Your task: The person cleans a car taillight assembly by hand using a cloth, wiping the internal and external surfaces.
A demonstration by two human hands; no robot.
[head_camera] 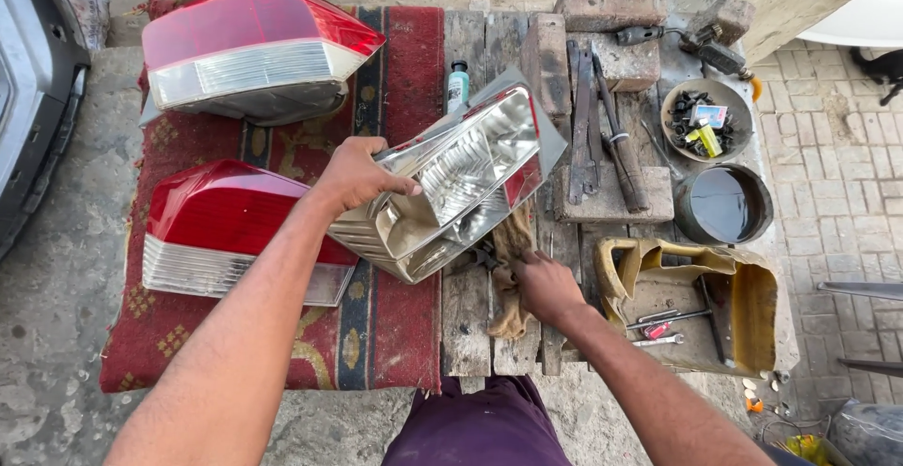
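Outdoor plank workbench (467, 320), red rug (400, 315) over left part. I see left hand (356, 174) gripping chrome tail-light reflector housing (456, 184), tilted above bench centre. Right hand (546, 285) clutching brown rag (508, 250) under housing. Two red tail lights (226, 217) on rug; cut yellow jerrycan (743, 311) with tools at right.

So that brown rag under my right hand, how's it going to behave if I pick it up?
Probably floppy: the brown rag lies crumpled and folded over the wooden planks under your right hand. Likely light, since it is thin cloth. It looks stained, so it may feel greasy, though that is hard to tell.
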